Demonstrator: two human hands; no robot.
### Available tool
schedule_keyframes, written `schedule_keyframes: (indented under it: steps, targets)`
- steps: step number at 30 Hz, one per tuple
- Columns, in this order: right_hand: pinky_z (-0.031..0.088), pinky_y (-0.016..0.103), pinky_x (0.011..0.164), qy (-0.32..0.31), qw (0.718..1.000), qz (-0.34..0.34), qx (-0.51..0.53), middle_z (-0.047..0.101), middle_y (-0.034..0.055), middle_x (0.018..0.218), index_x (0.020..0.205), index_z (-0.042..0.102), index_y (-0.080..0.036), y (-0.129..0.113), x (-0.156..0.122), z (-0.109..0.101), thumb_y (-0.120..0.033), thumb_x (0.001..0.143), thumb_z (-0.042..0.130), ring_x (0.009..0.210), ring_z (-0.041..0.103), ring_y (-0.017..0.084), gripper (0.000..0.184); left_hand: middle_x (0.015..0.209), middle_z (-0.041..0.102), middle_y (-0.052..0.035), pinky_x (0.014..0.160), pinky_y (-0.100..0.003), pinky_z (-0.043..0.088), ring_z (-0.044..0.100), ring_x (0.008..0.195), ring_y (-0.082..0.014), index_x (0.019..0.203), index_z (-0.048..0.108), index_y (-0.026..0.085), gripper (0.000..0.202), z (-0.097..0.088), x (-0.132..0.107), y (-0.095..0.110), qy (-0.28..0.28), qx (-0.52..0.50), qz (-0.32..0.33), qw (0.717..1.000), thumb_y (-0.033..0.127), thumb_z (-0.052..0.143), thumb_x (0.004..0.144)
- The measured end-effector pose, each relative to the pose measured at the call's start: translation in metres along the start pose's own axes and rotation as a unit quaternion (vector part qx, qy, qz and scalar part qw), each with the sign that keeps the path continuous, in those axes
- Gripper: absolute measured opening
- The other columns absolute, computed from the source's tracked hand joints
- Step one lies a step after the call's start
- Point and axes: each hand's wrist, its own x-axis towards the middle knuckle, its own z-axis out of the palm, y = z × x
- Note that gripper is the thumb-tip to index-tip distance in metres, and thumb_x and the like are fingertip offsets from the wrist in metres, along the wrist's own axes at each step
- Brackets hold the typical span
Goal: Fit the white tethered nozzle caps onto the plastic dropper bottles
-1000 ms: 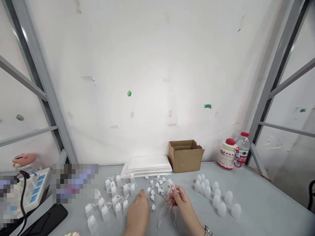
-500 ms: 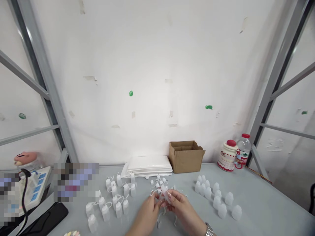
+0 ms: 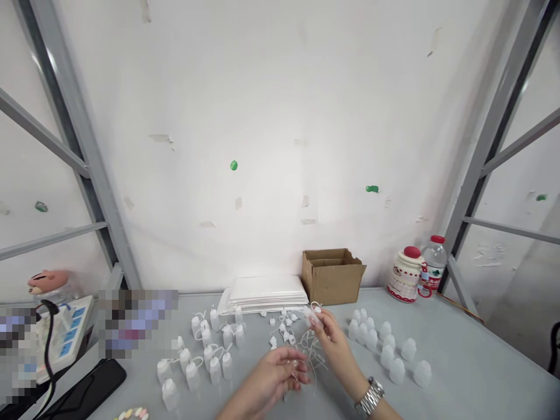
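My right hand (image 3: 329, 335) is raised over the middle of the table, with a small translucent squeeze bottle (image 3: 311, 317) pinched between thumb and fingers. A white strap loops up at its top. Lower and to the left, my left hand (image 3: 284, 370) has its fingers loosely curved and apart; I see nothing held in it. Thin white straps (image 3: 311, 345) lie in a tangle between the hands. Several small white caps (image 3: 286, 321) are scattered just behind. On the left stand several small bottles fitted with caps and straps (image 3: 192, 376).
Rows of cloudy white bottles without straps (image 3: 387, 356) stand at the right. A cardboard box (image 3: 332, 283) and a stack of white sheets (image 3: 265, 294) sit against the wall. A jar (image 3: 403, 277) and a water bottle (image 3: 433, 265) are at back right. A black phone (image 3: 87, 391) lies front left.
My hands were together around the small bottle and have parted. The right hand has moved up and right with the bottle, while the left has come away lower with its fingers loosened.
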Motion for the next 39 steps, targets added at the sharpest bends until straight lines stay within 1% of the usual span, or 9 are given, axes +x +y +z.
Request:
schedule_keyframes:
  steps: [3, 8, 12, 16, 20, 25, 32, 36, 39]
  targets:
    - [0.043, 0.033, 0.08, 0.035, 0.996, 0.002, -0.085, 0.055, 0.0112, 0.107, 0.081, 0.062, -0.02, 0.014, 0.017, -0.003, -0.053, 0.074, 0.051, 0.096, 0.052, 0.024, 0.036, 0.067, 0.067, -0.0037, 0.052, -0.023, 0.036, 0.06, 0.056, -0.0127, 0.088, 0.059, 0.015, 0.044, 0.006, 0.0, -0.005, -0.033, 0.025, -0.018, 0.999, 0.035, 0.075, 0.051]
    - [0.04, 0.038, 0.083, 0.054, 0.992, 0.019, -0.116, 0.06, 0.0097, 0.089, 0.065, 0.058, -0.021, 0.03, 0.041, -0.008, -0.049, 0.07, 0.054, 0.084, 0.054, 0.025, 0.029, 0.066, 0.069, -0.0071, 0.038, -0.022, 0.018, 0.044, 0.038, -0.0058, 0.082, 0.065, 0.011, 0.044, 0.005, 0.007, -0.007, 0.018, 0.066, -0.018, 0.997, 0.039, 0.076, 0.049]
    - [0.041, 0.037, 0.081, 0.055, 0.99, 0.025, -0.129, 0.06, 0.0083, 0.082, 0.064, 0.058, -0.021, 0.036, 0.045, -0.009, -0.047, 0.07, 0.054, 0.081, 0.055, 0.025, 0.027, 0.069, 0.068, -0.0064, 0.044, -0.02, 0.028, 0.049, 0.047, -0.0066, 0.074, 0.07, 0.012, 0.044, -0.001, 0.011, -0.008, 0.06, -0.001, 0.021, 0.998, 0.043, 0.078, 0.044]
    - [0.042, 0.036, 0.078, 0.053, 0.989, 0.027, -0.134, 0.06, 0.0096, 0.089, 0.072, 0.061, -0.02, 0.039, 0.041, -0.01, -0.045, 0.071, 0.054, 0.077, 0.057, 0.024, 0.026, 0.073, 0.07, -0.0059, 0.063, -0.022, 0.04, 0.059, 0.063, -0.0114, 0.079, 0.068, 0.013, 0.051, -0.005, 0.012, -0.009, 0.08, -0.055, 0.02, 0.995, 0.037, 0.083, 0.036]
    - [0.044, 0.037, 0.076, 0.053, 0.989, 0.028, -0.135, 0.055, 0.0123, 0.107, 0.08, 0.062, -0.019, 0.039, 0.037, -0.012, -0.044, 0.072, 0.054, 0.067, 0.057, 0.02, 0.028, 0.073, 0.071, -0.0082, 0.048, -0.021, 0.032, 0.055, 0.053, -0.0101, 0.078, 0.065, 0.013, 0.053, -0.004, 0.015, -0.009, 0.095, -0.03, 0.023, 0.995, 0.038, 0.083, 0.035]
    - [0.045, 0.039, 0.076, 0.054, 0.989, 0.023, -0.133, 0.051, 0.0133, 0.113, 0.085, 0.062, -0.018, 0.035, 0.032, -0.014, -0.044, 0.073, 0.053, 0.065, 0.056, 0.018, 0.029, 0.064, 0.068, -0.0055, 0.039, -0.019, 0.017, 0.042, 0.04, -0.0042, 0.068, 0.066, 0.011, 0.043, -0.007, 0.019, -0.007, 0.118, 0.005, 0.076, 0.99, 0.043, 0.078, 0.042]
    - [0.043, 0.037, 0.078, 0.092, 0.987, -0.048, -0.119, 0.051, 0.0115, 0.107, 0.094, 0.063, -0.022, -0.002, 0.011, -0.016, -0.048, 0.077, 0.05, 0.096, 0.05, 0.026, 0.033, 0.059, 0.066, -0.0028, 0.036, -0.02, 0.024, 0.045, 0.036, -0.0076, 0.077, 0.063, 0.014, 0.048, -0.01, 0.022, -0.007, 0.197, 0.047, 0.169, 0.965, 0.048, 0.073, 0.045]
    - [0.045, 0.03, 0.06, -0.028, 0.999, 0.018, 0.029, 0.06, 0.0054, 0.081, 0.093, 0.063, -0.019, -0.017, -0.006, -0.003, -0.053, 0.073, 0.056, 0.064, 0.052, 0.017, 0.04, 0.057, 0.066, -0.0029, 0.036, -0.021, 0.031, 0.053, 0.04, -0.0115, 0.062, 0.059, 0.016, 0.031, -0.009, 0.022, -0.011, 0.207, 0.071, 0.22, 0.951, 0.043, 0.071, 0.051]
    - [0.042, 0.026, 0.053, -0.122, 0.979, 0.087, 0.137, 0.061, 0.0016, 0.069, 0.088, 0.064, -0.017, -0.015, -0.013, 0.008, -0.053, 0.069, 0.061, 0.052, 0.049, 0.011, 0.041, 0.058, 0.068, -0.0036, 0.041, -0.022, 0.038, 0.057, 0.048, -0.014, 0.066, 0.067, 0.015, 0.026, -0.01, 0.022, -0.01, 0.2, 0.085, 0.218, 0.951, 0.035, 0.072, 0.05]
